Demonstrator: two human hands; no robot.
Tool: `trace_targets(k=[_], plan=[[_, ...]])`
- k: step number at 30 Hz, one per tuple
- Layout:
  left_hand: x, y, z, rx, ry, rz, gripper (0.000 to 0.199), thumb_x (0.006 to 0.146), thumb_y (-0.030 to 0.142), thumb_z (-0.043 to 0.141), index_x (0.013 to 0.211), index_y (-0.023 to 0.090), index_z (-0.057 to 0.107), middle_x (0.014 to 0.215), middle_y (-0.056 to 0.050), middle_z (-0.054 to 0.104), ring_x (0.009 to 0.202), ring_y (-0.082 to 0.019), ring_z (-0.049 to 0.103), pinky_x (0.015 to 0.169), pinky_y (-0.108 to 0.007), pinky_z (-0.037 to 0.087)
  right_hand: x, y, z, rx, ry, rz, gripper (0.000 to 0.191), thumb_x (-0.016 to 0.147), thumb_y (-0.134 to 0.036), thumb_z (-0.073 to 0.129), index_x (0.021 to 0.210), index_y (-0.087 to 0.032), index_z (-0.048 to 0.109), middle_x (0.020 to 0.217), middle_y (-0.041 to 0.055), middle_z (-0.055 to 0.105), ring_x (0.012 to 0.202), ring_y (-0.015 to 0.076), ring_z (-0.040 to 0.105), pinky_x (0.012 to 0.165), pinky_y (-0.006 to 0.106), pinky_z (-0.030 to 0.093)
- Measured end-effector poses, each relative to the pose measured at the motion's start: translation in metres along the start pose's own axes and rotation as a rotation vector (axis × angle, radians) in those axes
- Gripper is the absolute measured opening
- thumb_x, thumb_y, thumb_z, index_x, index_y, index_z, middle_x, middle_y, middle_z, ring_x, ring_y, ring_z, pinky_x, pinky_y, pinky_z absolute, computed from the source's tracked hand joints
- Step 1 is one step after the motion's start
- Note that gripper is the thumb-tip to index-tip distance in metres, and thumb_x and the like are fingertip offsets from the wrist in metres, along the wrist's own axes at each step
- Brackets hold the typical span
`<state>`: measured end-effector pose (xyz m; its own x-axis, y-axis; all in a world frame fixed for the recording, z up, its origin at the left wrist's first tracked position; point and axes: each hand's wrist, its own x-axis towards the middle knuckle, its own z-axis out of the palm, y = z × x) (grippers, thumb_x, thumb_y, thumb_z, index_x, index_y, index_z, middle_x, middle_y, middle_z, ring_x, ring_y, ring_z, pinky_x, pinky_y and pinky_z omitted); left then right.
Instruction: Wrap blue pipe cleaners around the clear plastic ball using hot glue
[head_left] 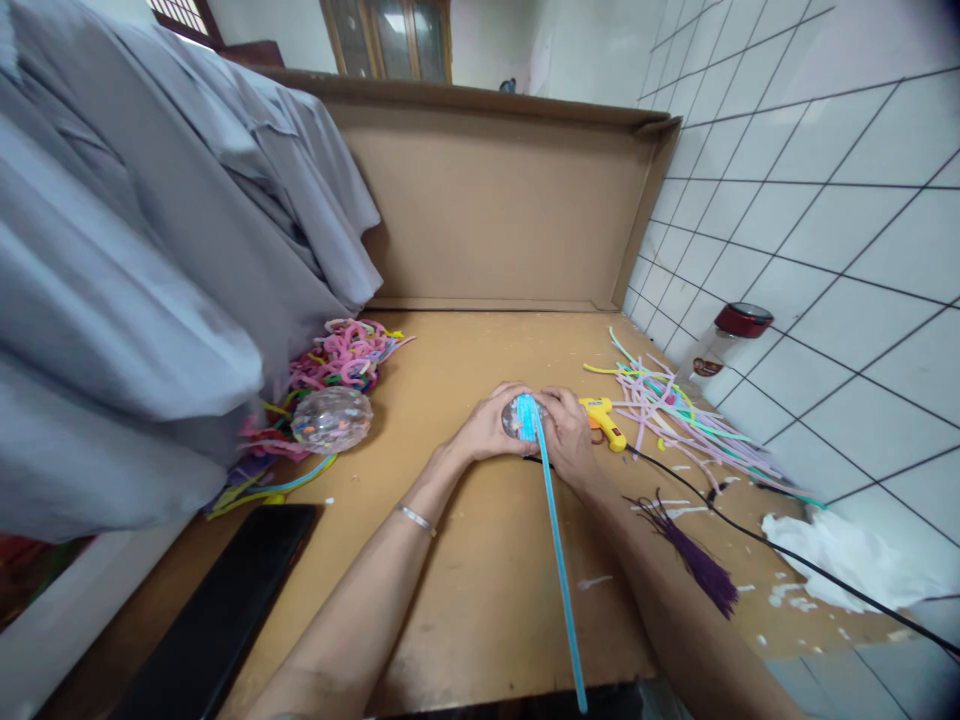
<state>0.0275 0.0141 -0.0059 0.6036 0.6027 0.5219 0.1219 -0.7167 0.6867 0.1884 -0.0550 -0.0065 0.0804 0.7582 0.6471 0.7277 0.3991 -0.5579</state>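
Note:
Near the middle of the table, my left hand [491, 425] is wrapped round the left side of a small clear round object [513, 418]. Blue strips cover part of that object. My right hand [566, 430] closes on its right side, with the fingers at the blue strips. One long blue strip [559, 550] runs from between my hands down to the table's front edge. Just right of my right hand lies a yellow glue gun [604, 422]. A clear faceted ball [332, 420] rests to the left, beside a pile of pink and coloured fuzzy strips [349, 355].
Lilac and green strips [667, 405] lie at the right, near a red-lidded jar [724, 345]. A purple tassel [697, 560], black cable [787, 555] and white tissue [847, 560] are nearer. A black phone-like slab [225, 600] lies front left. Cardboard [495, 210] stands behind; grey cloth [150, 250] hangs left.

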Motion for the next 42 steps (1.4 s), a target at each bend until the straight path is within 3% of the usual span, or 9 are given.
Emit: trace_targets(k=[4, 9, 14, 21, 33, 37, 42], plan=[[-0.0008, -0.0002, -0.0009, -0.007, -0.003, 0.002, 0.079, 0.052, 0.036, 0.085, 0.122, 0.018, 0.054, 0.124, -0.012, 0.056, 0.117, -0.029, 0.055, 0.105, -0.045, 0.043, 0.0026, -0.0023, -0.0018, 0.130, 0.015, 0.013, 0.034, 0.088, -0.020, 0.040, 0.104, -0.024, 0.070, 0.105, 0.0078, 0.064, 0.102, 0.0223, 0.058, 0.091, 0.041, 0.047], [-0.0017, 0.0010, -0.0016, 0.012, -0.007, 0.015, 0.079, 0.052, 0.037, 0.086, 0.122, 0.018, 0.055, 0.123, -0.011, 0.056, 0.119, -0.028, 0.054, 0.106, -0.045, 0.043, 0.0072, -0.0003, -0.0027, 0.330, 0.125, 0.147, 0.024, 0.086, -0.027, 0.048, 0.098, -0.022, 0.068, 0.097, 0.0056, 0.067, 0.094, 0.0203, 0.061, 0.085, 0.036, 0.049], [-0.0021, 0.0009, -0.0007, 0.013, -0.015, 0.017, 0.081, 0.052, 0.038, 0.087, 0.123, 0.018, 0.054, 0.125, -0.012, 0.054, 0.122, -0.029, 0.052, 0.108, -0.045, 0.042, 0.0053, -0.0015, -0.0033, 0.252, 0.126, 0.151, 0.022, 0.086, -0.024, 0.045, 0.088, -0.022, 0.067, 0.091, 0.0054, 0.065, 0.090, 0.0197, 0.060, 0.083, 0.035, 0.049], [-0.0013, 0.0026, 0.0003, 0.005, -0.042, 0.014, 0.081, 0.053, 0.041, 0.086, 0.124, 0.018, 0.054, 0.126, -0.012, 0.054, 0.123, -0.030, 0.051, 0.108, -0.046, 0.041, 0.0029, -0.0014, -0.0035, 0.122, 0.048, 0.068, 0.029, 0.085, -0.017, 0.041, 0.093, -0.023, 0.069, 0.101, 0.0075, 0.061, 0.100, 0.0223, 0.058, 0.090, 0.040, 0.047], [-0.0001, 0.0027, 0.0004, -0.010, -0.013, -0.022, 0.078, 0.052, 0.032, 0.086, 0.122, 0.018, 0.054, 0.123, -0.010, 0.055, 0.120, -0.028, 0.053, 0.107, -0.044, 0.043, 0.0024, 0.0018, -0.0010, 0.194, 0.010, 0.071, 0.036, 0.083, -0.015, 0.041, 0.099, -0.025, 0.071, 0.100, 0.0059, 0.062, 0.100, 0.0201, 0.059, 0.089, 0.037, 0.049], [-0.0002, 0.0034, 0.0008, 0.006, 0.002, -0.054, 0.078, 0.051, 0.028, 0.085, 0.121, 0.019, 0.053, 0.121, -0.010, 0.054, 0.115, -0.027, 0.055, 0.103, -0.043, 0.045, 0.0017, -0.0018, -0.0006, 0.230, 0.118, 0.114, 0.026, 0.087, -0.024, 0.045, 0.098, -0.021, 0.068, 0.097, 0.0067, 0.064, 0.094, 0.0202, 0.060, 0.086, 0.036, 0.049], [-0.0007, 0.0036, 0.0002, 0.025, -0.002, -0.059, 0.075, 0.054, 0.029, 0.084, 0.121, 0.018, 0.053, 0.121, -0.010, 0.054, 0.115, -0.027, 0.054, 0.102, -0.041, 0.045, 0.0006, -0.0039, -0.0005, 0.206, 0.247, 0.196, 0.012, 0.083, -0.031, 0.058, 0.076, -0.021, 0.058, 0.080, 0.0019, 0.059, 0.079, 0.0177, 0.056, 0.076, 0.033, 0.046]])
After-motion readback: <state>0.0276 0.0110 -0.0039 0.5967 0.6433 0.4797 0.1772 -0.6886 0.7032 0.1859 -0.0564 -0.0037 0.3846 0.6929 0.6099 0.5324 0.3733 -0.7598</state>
